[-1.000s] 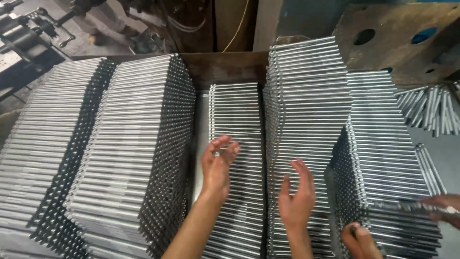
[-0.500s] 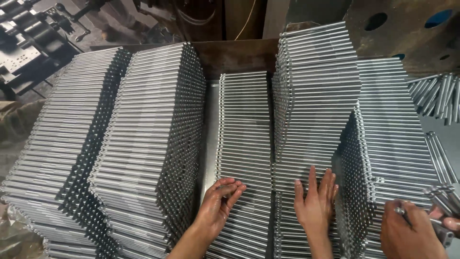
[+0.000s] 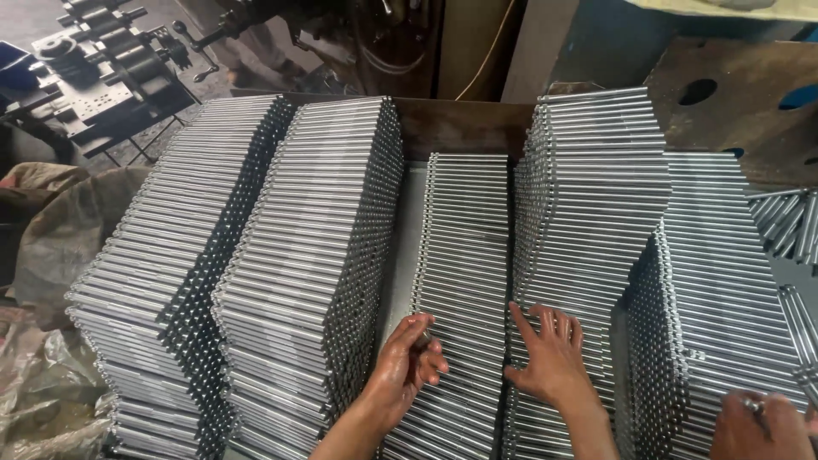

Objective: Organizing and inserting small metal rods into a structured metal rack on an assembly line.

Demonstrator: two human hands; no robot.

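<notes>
The low middle stack of steel rods (image 3: 464, 255) is touched by the left hand (image 3: 409, 362), fingers curled loosely, and the right hand (image 3: 550, 362), fingers spread flat.

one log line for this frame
left hand: fingers curled on low rod stack | right hand: flat on tall rod stack

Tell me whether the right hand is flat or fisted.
Flat: the right hand lies palm down, fingers spread, on the low middle stack of metal rods.
</notes>
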